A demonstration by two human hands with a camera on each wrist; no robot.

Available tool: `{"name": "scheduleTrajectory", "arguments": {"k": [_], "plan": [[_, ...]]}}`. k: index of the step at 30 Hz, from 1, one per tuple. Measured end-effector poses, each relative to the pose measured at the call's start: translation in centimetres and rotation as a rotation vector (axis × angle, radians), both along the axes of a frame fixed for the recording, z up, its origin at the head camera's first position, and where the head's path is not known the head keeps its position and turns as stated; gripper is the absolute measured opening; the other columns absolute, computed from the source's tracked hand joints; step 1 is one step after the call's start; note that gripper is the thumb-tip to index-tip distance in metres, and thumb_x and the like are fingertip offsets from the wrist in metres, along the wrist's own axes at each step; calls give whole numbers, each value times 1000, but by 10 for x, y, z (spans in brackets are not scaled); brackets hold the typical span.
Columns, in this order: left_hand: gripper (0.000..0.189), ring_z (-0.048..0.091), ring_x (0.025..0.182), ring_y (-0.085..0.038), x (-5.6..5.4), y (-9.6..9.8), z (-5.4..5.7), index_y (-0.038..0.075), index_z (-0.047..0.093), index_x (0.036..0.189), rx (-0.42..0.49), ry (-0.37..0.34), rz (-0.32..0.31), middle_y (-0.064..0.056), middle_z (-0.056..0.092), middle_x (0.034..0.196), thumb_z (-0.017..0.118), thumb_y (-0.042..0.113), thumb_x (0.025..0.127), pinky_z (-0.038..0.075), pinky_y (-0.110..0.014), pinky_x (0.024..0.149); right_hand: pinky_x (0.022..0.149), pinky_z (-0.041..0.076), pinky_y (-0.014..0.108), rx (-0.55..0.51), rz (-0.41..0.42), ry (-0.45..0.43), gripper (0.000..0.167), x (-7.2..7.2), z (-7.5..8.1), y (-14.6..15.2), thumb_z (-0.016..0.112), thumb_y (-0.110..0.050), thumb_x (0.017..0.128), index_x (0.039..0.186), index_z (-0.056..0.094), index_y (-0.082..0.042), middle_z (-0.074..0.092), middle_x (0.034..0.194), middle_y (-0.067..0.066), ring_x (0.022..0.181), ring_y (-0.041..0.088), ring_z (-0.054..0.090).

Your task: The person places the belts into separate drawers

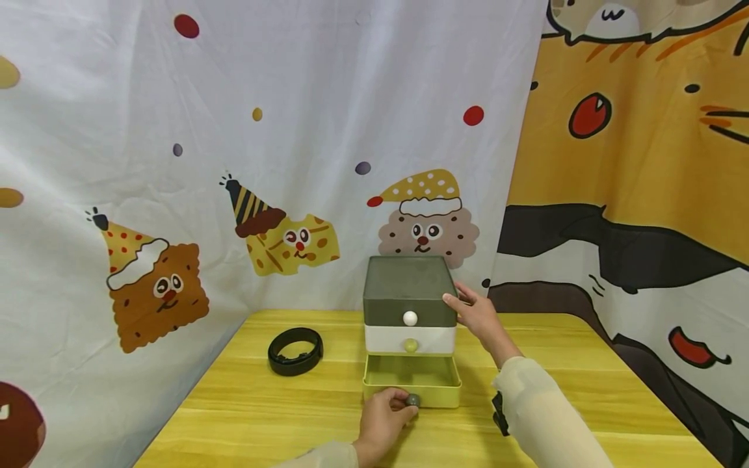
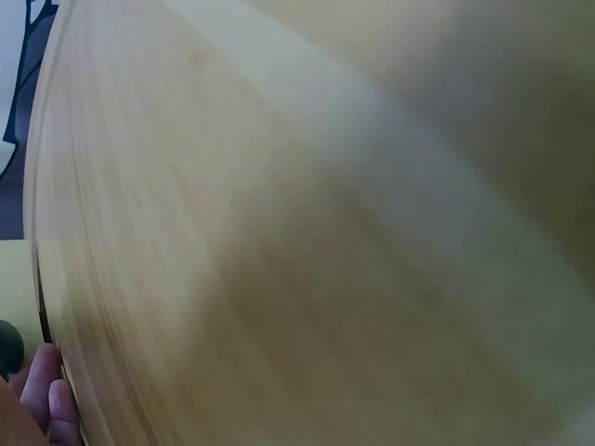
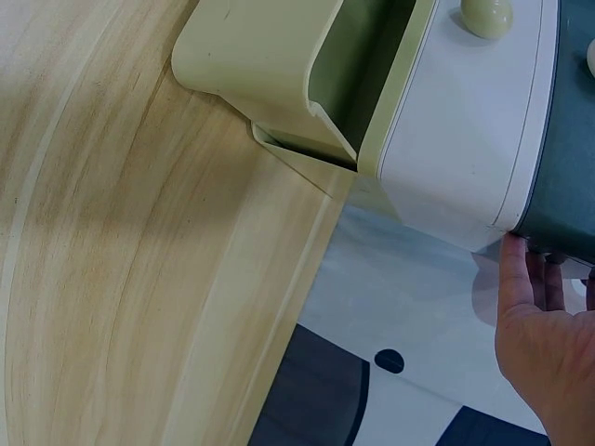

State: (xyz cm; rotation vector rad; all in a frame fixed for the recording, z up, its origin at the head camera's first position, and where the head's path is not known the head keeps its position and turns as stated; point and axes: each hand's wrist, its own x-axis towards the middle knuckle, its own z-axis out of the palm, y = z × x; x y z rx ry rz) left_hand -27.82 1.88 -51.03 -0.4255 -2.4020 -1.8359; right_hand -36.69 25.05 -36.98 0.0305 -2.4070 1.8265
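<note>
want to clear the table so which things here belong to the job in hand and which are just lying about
In the job:
drawer unit, right hand touching its side
open bottom drawer, left hand pinching its dark knob

Apparently just lying about:
coiled black belt

We see a dark grey-green top tier (image 1: 433, 313) with a white knob (image 1: 410, 318), a white middle tier (image 1: 383, 338) with a pale yellow-green knob (image 1: 411, 345), and a yellow-green bottom drawer (image 1: 440, 397) with a dark grey-green knob (image 1: 413, 400). The belt (image 1: 295, 368) is black. We find streaky yellow wood grain on the tabletop (image 1: 234, 409), cream on the sleeves (image 1: 544, 409), and red, yellow and purplish dots (image 1: 186, 26) across the white cloth (image 1: 328, 78).
</note>
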Motion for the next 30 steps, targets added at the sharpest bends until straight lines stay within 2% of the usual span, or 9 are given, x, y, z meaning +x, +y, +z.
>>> {"name": "scheduleTrajectory", "arguments": {"k": [4, 11, 18, 24, 30], "plan": [[15, 62, 65, -6, -1, 2, 0, 6, 72, 93, -47, -19, 28, 6, 67, 77, 80, 13, 83, 51, -23, 54, 104, 42, 48, 1, -1, -6, 79, 0, 0, 0, 65, -47, 95, 158, 28, -17, 30, 155, 25, 137, 39, 40], [14, 59, 65, -5, 0, 4, 2, 7, 72, 88, -82, 29, 75, 7, 65, 74, 82, 12, 80, 50, -22, 55, 105, 42, 49, -7, 1, -9, 80, 0, 0, 0, 65, -47, 95, 158, 28, -16, 29, 156, 25, 138, 39, 39], [14, 59, 66, -5, 4, 3, 2, 7, 72, 88, -92, 27, 63, 8, 65, 73, 82, 12, 80, 50, -22, 56, 105, 42, 49, -11, 3, -6, 79, -1, 1, 0, 65, -46, 95, 158, 28, -16, 30, 156, 25, 138, 39, 39], [15, 62, 69, -4, 7, 1, 0, 7, 72, 87, -105, 48, 71, 8, 68, 76, 83, 12, 79, 52, -23, 62, 104, 43, 48, 3, -1, -11, 78, 0, 1, 0, 64, -46, 95, 158, 27, -17, 30, 156, 25, 138, 39, 39], [15, 63, 70, -3, 12, -2, 0, 8, 72, 85, -103, 70, 61, 7, 69, 77, 84, 12, 79, 52, -22, 62, 104, 43, 48, 6, 0, -11, 77, 0, 1, 0, 64, -45, 96, 158, 28, -18, 30, 156, 25, 137, 39, 40]]}}
